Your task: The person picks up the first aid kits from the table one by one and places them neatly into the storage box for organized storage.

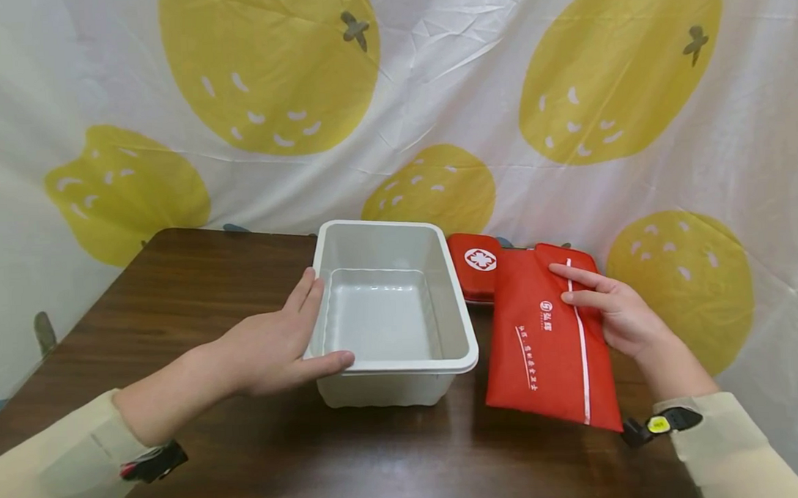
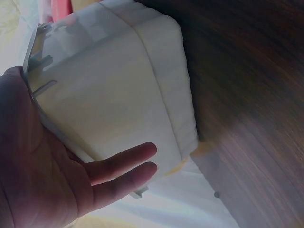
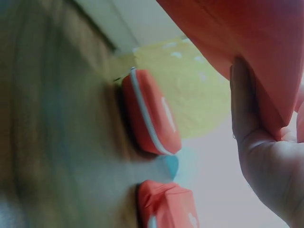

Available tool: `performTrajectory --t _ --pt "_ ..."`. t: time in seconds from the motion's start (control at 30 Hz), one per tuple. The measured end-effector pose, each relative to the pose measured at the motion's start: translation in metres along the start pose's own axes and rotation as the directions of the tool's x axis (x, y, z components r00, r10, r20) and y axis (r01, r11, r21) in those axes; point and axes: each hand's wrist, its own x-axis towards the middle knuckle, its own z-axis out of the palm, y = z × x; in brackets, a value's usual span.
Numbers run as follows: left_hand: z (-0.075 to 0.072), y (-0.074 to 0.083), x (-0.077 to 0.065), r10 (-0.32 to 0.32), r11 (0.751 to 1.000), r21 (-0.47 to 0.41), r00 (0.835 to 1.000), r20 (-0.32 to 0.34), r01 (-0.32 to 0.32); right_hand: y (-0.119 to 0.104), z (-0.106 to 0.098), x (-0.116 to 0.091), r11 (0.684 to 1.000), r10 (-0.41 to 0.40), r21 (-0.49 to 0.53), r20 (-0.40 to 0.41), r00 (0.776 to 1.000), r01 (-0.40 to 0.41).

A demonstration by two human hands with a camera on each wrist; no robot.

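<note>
The right hand (image 1: 625, 311), right of centre in the head view, grips a flat red pouch (image 1: 551, 364) by its right edge, two fingers lying across the front and the thumb against the back in the right wrist view. The pouch has white lettering and a white stripe, and it tilts towards the lower right, near the middle right of the frame.

The left hand (image 1: 270, 349) is left of centre, well apart from the right, its fingers straight and touching a pale grey plastic tub (image 1: 387, 389) at its left side, with the thumb at the near rim. The tub stands in the centre of the frame on a dark brown bench (image 1: 380, 473), just left of the pouch.

A red case (image 1: 473, 283) with a white cross badge sits to the right of the tub, partly hidden by the pouch. The right wrist view shows its zip, and another red bag (image 3: 173, 209) at the lower middle. Across the upper frame hangs a white cloth (image 1: 446, 79) printed with yellow fruit.
</note>
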Motion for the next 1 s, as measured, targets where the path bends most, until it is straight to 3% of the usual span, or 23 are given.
performTrajectory --t 0.57,0.77,1.0 --pt "0.000 -0.001 0.000 0.000 1.000 0.002 1.000 -0.002 0.000 -0.033 0.011 0.008 0.981 -0.125 0.154 0.057 0.990 0.115" --pt "-0.001 0.000 0.000 -0.001 1.000 0.002 1.000 -0.002 0.001 -0.046 0.030 0.015 0.968 -0.140 0.217 0.051 0.989 0.126" --pt "0.000 0.000 -0.001 -0.003 1.000 0.001 1.000 -0.004 0.003 -0.060 0.062 0.032 0.969 -0.137 0.213 0.044 0.990 0.125"
